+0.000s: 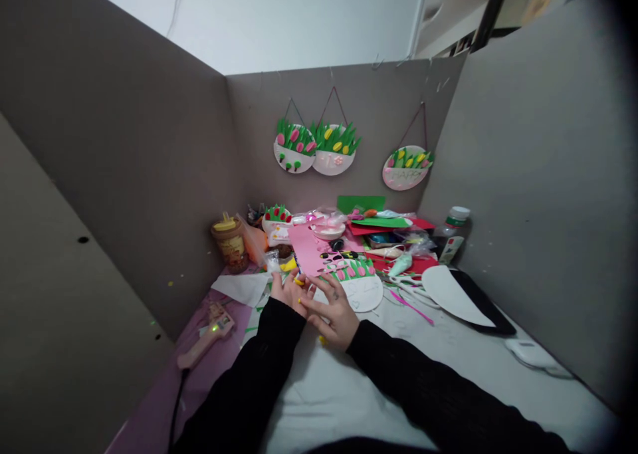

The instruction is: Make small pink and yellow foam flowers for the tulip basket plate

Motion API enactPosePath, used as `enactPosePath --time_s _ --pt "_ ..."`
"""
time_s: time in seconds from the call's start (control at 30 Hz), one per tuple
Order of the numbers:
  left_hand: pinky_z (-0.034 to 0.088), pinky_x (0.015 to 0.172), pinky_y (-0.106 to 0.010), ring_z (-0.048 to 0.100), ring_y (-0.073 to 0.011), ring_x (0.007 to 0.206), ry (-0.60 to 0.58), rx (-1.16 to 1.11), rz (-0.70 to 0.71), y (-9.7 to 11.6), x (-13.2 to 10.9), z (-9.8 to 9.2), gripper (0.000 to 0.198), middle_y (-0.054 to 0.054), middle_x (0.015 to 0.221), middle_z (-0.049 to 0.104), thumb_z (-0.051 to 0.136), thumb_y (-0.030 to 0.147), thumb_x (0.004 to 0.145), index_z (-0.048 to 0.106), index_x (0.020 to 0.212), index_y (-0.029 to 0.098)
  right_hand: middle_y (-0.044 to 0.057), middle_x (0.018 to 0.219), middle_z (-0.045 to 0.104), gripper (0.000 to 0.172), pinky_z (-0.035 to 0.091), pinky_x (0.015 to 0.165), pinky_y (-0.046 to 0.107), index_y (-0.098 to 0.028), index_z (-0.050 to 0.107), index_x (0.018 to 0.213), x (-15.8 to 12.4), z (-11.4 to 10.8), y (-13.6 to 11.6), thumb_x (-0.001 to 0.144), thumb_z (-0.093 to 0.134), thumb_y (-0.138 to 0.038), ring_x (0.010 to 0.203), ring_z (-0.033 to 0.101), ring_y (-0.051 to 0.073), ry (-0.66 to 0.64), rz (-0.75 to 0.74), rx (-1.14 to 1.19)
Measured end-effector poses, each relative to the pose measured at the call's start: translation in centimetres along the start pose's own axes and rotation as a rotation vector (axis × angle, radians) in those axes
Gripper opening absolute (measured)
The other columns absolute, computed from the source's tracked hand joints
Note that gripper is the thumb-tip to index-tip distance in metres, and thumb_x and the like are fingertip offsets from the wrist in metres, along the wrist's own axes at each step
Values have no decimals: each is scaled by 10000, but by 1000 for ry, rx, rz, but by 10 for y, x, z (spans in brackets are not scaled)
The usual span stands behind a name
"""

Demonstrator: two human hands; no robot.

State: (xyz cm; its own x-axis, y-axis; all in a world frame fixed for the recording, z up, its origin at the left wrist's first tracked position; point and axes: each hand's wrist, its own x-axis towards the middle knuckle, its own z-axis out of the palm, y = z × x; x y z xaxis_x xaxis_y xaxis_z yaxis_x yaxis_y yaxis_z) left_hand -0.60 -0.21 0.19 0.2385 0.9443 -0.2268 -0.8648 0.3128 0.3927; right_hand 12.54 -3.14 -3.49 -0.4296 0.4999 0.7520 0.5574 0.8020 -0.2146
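Palm up, my left hand (288, 296) is cupped above the table with a small yellow lump (299, 282) held at its fingers. My right hand (336, 313) reaches over it, fingers stretched out and apart, the tips touching the left hand. By a right fingertip, over the left palm, shows a tiny yellow bit (300, 300). Another yellow piece (322, 340) is just below my right hand. Directly behind the hands lies a white half-plate pocket (366, 296) with pink tulips and green leaves, partly hidden by my right hand.
A hot glue gun (207, 342) with a lit green light lies left. Scissors (413, 288), a pink stick (413, 308), a cut white plate (451, 294) on a black tablet, and a bottle (452, 234) stand right. Flower plates (335, 163) hang on the grey back panel (249, 121).
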Motion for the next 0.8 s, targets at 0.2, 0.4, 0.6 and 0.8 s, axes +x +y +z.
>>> enactPosePath --time_s 0.2,0.4,0.6,0.8 --pt "442 635 -313 527 -146 602 -18 24 -1 5 3 1 492 -16 670 483 208 600 827 467 854 183 66 1437 220 574 273 992 558 -267 441 1286 1 3 1 738 602 -317 1279 156 353 -84 9 -37" --pt "413 569 -278 513 -137 551 26 95 19 7 7 -3 459 -10 641 485 199 573 843 441 840 183 48 1450 185 491 282 986 557 -288 508 1214 0 6 5 736 603 -344 1289 147 347 -113 -86 -18" --pt "408 570 -278 514 -132 529 67 160 90 7 9 -6 439 13 612 469 237 562 846 452 863 180 57 1444 210 503 288 988 549 -264 455 1262 -1 12 9 779 551 -362 1297 129 332 -125 -44 -79" --pt "413 572 -279 538 -145 572 123 212 25 4 6 -2 424 -22 689 525 213 539 858 441 854 181 85 1446 205 622 308 972 540 -234 360 1327 0 15 7 762 564 -395 1292 153 330 -164 -66 -151"
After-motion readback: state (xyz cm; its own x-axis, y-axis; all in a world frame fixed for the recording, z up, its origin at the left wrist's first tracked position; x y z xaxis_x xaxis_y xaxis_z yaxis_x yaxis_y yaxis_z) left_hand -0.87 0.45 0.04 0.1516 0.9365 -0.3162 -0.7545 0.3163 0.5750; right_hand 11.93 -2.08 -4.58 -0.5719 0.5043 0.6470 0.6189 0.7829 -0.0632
